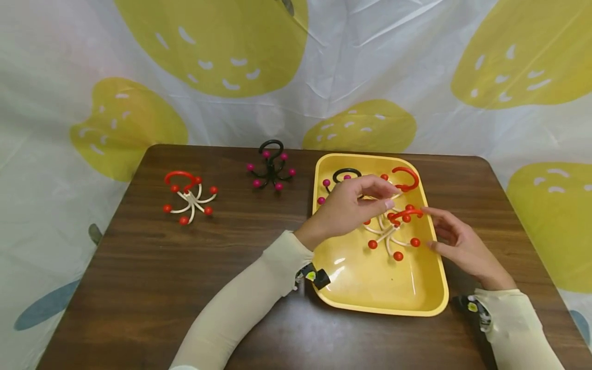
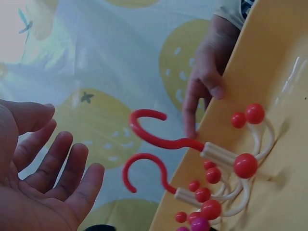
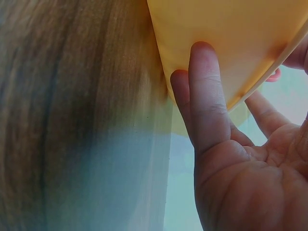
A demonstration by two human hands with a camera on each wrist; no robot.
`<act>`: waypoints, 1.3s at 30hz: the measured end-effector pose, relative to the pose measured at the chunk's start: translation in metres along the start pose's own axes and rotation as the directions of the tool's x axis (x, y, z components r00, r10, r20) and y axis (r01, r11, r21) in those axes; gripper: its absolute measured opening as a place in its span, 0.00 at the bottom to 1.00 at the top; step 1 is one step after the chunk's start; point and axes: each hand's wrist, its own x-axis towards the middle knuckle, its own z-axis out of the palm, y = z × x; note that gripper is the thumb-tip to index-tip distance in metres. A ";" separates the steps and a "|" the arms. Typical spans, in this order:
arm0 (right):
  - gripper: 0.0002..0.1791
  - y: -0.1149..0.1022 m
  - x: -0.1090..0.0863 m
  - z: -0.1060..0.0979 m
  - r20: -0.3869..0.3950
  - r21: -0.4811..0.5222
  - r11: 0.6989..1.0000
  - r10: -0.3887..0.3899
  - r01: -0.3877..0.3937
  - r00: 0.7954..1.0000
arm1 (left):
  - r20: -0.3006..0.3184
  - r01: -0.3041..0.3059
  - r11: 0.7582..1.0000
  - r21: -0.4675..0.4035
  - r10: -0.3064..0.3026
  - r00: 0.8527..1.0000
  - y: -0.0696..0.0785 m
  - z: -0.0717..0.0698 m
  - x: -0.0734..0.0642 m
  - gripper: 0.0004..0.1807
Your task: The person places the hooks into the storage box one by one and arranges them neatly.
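Gathering the hook-topped, ball-tipped pieces into the yellow tray [image 1: 370,288] seems to be the step in hand, judging by how things lie. Three are in the tray: a black hook with pink balls [image 1: 347,170] at its far left corner, partly covered from the head view, a rear red-and-white hook [image 1: 417,180] at its far right corner, and a front red-and-white hook [image 1: 393,231] nearer its middle, standing on its curved legs.

Above the tray, the left hand [image 1: 353,208] has its fingers loosely extended and holds nothing; the left wrist view shows a gap between it and the pieces. At the tray's right side, the right hand [image 1: 467,246] is empty too, its fingers stretched out along the outer wall; how firmly they press cannot be told.

Two pieces stand outside the tray on the counter [image 1: 185,288]: a second black hook with pink balls [image 1: 270,169] just to its left, level with its far end, and an outer red-and-white hook [image 1: 189,197] well off to its left.

If the gathering is to go on, the next move likely calls for the left hand to clear the tray and reach left for one of those two, the black one being closer.
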 end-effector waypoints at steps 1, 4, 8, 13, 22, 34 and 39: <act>0.40 0.000 0.000 0.000 0.000 0.001 1.000 -0.001 0.001 1.000 | -0.012 -0.009 1.000 0.002 0.009 1.000 0.002 -0.003 -0.001 0.12; 0.40 0.000 0.000 -0.001 0.000 0.006 1.000 -0.005 0.005 1.000 | -0.046 -0.033 0.999 -0.023 0.032 0.998 0.007 -0.012 -0.004 0.12; 0.40 0.001 -0.001 -0.001 0.000 0.009 1.000 -0.006 0.006 1.000 | -0.088 -0.035 0.997 -0.067 0.029 0.996 0.010 -0.025 -0.009 0.12; 0.40 0.001 -0.002 -0.001 -0.001 0.007 1.000 -0.011 0.011 1.000 | -0.166 -0.048 0.997 -0.054 0.038 0.985 0.007 -0.041 -0.015 0.12; 0.41 0.000 -0.002 0.000 0.005 0.009 1.000 -0.009 0.009 1.000 | -0.308 -0.108 0.991 -0.073 0.081 0.948 0.010 -0.084 -0.024 0.13; 0.41 -0.001 -0.001 -0.002 0.003 0.016 1.000 0.001 -0.001 1.000 | -0.467 -0.078 0.997 -0.001 0.069 0.882 0.009 -0.133 -0.031 0.13; 0.41 -0.002 -0.001 -0.001 0.001 0.023 1.000 0.004 -0.004 1.000 | -0.496 -0.065 0.998 0.013 0.063 0.866 0.004 -0.147 -0.033 0.14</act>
